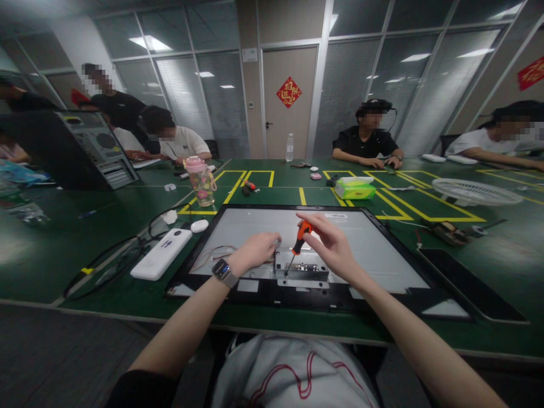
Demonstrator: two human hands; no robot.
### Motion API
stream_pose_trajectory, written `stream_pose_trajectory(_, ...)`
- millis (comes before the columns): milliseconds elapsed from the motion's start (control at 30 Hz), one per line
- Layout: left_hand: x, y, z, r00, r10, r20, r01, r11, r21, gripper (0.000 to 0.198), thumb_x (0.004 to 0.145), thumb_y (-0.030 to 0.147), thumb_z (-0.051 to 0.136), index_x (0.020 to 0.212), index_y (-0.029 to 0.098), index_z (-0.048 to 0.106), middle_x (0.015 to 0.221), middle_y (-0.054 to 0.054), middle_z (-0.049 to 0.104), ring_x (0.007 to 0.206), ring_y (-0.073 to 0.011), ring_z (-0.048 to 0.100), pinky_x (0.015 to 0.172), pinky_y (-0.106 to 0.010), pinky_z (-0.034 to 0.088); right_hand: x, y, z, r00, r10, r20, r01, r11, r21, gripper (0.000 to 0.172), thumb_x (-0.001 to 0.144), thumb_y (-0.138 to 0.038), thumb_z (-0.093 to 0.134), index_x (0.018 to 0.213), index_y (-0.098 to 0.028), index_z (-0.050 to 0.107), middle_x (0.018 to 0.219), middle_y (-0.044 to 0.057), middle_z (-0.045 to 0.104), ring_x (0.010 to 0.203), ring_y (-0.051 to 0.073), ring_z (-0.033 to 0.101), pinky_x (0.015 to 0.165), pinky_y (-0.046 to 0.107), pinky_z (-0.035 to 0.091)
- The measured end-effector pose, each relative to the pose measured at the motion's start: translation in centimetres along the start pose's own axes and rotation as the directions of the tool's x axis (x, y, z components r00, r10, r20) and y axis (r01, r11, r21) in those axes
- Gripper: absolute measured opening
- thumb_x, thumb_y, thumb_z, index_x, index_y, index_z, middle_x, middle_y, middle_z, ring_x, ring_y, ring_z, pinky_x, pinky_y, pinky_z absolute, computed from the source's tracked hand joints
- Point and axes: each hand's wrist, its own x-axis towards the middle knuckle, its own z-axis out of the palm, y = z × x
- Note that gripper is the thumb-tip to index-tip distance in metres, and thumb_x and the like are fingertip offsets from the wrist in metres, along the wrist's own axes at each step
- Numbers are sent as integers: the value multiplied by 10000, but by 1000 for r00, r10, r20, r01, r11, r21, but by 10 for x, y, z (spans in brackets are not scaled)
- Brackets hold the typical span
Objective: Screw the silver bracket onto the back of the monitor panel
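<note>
A flat grey panel with a black frame [382, 255] lies on the green table in front of me. Near its front edge sits a metal bracket [304, 272] with small parts along it. My right hand [329, 241] has its fingers around the handle of an orange and black screwdriver [302, 237], which is tilted, its tip down at the bracket's left front part. My left hand [257, 251], with a watch on the wrist, rests at the bracket's left end beside thin wires; its fingers are bent together, and whatever they may hold is hidden.
White power bank [161, 255], black cables and a pink-lidded bottle [199, 181] stand left of the panel. Behind it is a green tissue pack [355, 188]; at right lie a black slab [471, 283] and a white racket-like ring [476, 191]. Several people sit or stand around the table.
</note>
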Motion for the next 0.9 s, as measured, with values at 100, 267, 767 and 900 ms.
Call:
stream_pose_trajectory(100, 0, -1, 2, 1000, 1, -5, -1, 1000, -19, 285, 954, 158, 438, 1195, 187, 588, 1186, -116, 682, 1077, -260, 646, 925, -360, 490, -1, -4, -1, 989, 74, 130, -93, 986, 142, 426, 979, -327, 524, 1405, -332, 547, 1186, 78, 686, 1029, 226, 687, 974, 467, 537)
stream_pose_trajectory(267, 1, -2, 2, 1000, 7, -5, -7, 1000, -2, 273, 962, 166, 432, 1180, 189, 594, 1145, -106, 694, 1062, -258, 650, 915, -352, 490, 0, -1, 3, 989, 147, 31, -150, 963, 222, 338, 860, -299, 710, 1198, -303, 695, 1082, 50, 698, 957, 202, 688, 903, 405, 576)
stream_pose_trajectory(767, 0, 2, -2, 1000, -9, 19, 9, 1000, 21, 255, 963, 166, 424, 1142, 183, 605, 1105, -106, 703, 1017, -259, 661, 866, -337, 496, 2, -3, -1, 970, 216, 111, -243, 877, 414, 234, 800, -497, 748, 859, -271, 747, 1116, 63, 670, 1063, 241, 650, 996, 455, 504)
stream_pose_trajectory(900, 1, 0, 0, 1000, 6, 13, -7, 1000, 18, 267, 966, 167, 428, 1177, 185, 592, 1154, -108, 695, 1052, -266, 657, 895, -351, 492, 3, -3, 0, 966, 217, 137, -256, 848, 463, 192, 818, -460, 744, 906, -290, 739, 962, 32, 684, 928, 207, 672, 962, 454, 516)
